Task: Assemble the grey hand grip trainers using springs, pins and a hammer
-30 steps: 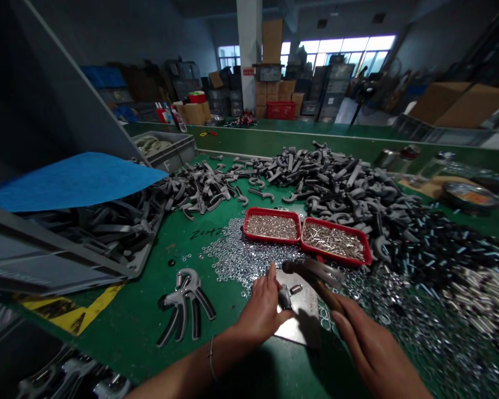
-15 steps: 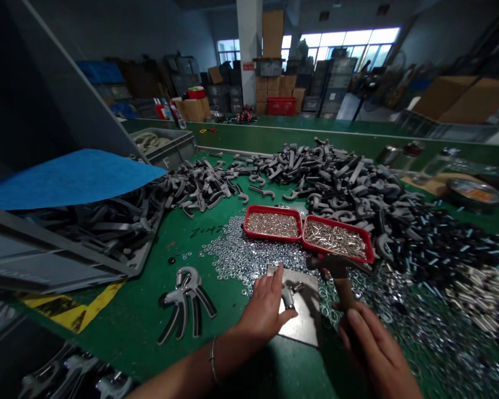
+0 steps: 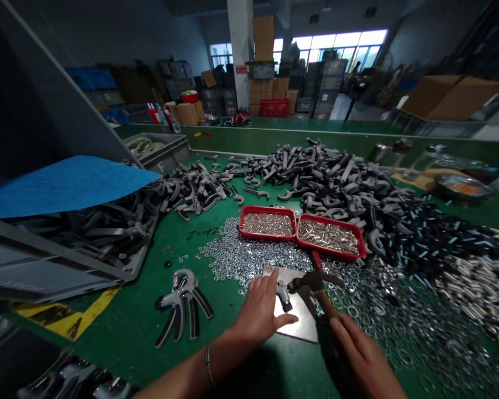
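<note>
My right hand (image 3: 360,346) grips the wooden handle of a claw hammer (image 3: 314,282), whose head is low over a flat metal plate (image 3: 301,327). Just left of the hammer's face, a small silver metal part with a dark end (image 3: 283,296) sits on the plate. My left hand (image 3: 261,307) rests at the plate's left edge, fingers stretched out and thumb apart beside that part; whether it touches the part is unclear. Farther left lie assembled hand grips (image 3: 185,305) with a coil spring and black-and-grey handles.
Beyond the plate stand two red trays (image 3: 268,237) of small metal pins. Loose washers (image 3: 228,260) surround them. Grey hook-shaped handles (image 3: 332,172) are heaped behind. Black parts and silver sleeves (image 3: 474,288) pile up at right. A grey crate (image 3: 75,277) of handles stands left.
The hammer head has come down and left, closer to the small metal part. My left hand keeps almost the same pose. The camera view has shifted slightly.
</note>
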Demonstrator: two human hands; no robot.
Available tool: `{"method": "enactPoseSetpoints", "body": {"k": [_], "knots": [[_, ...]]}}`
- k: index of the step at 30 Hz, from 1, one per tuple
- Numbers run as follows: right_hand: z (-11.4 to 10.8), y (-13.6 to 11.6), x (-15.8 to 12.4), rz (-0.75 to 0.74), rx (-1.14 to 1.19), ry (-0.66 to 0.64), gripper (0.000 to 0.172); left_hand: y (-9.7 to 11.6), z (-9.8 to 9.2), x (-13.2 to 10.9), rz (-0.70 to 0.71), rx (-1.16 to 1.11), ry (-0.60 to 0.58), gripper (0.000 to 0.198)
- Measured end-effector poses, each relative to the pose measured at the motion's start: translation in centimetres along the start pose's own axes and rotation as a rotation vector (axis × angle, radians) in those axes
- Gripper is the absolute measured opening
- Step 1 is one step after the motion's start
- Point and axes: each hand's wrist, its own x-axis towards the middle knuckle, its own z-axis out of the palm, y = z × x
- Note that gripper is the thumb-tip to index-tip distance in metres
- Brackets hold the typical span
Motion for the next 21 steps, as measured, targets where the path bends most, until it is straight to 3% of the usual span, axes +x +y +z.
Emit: {"method": "enactPoseSetpoints", "body": {"k": [2,5,9,11,16,19,21], "knots": [[-0.9,-2.2,0.5,-0.078,-0.172,-0.079,0.037,0.0,0.5,-0.2,-0.045,0.004,0.048,0.108],[-1.6,-4.5,1.2,-0.192,-0.378,-0.124,0.039,0.1,0.9,-0.4,-0.051,0.001,0.083,0.106],[-1.4,-5.0,2.5,-0.134,-0.609,-0.291,0.038,0.2,0.8,-0.4,-0.043,-0.030,0.098,0.107],[-1.2,-4.8,2.9,-0.116,-0.586,-0.347,0.038,0.3,0.7,-0.4,-0.051,-0.034,0.085,0.107],[-0.6,-3.9,3.0,-0.103,-0.561,-0.294,0.040,0.5,0.5,-0.3,-0.068,-0.040,0.063,0.105],[-1.1,-2.2,2.9,-0.051,-0.341,-0.301,0.044,0.1,-0.1,-0.7,-0.063,-0.077,0.032,0.099],[-1.9,-1.2,3.3,-0.049,-0.200,-0.196,0.047,-0.1,-0.4,-1.1,-0.075,-0.132,0.035,0.093]]}}
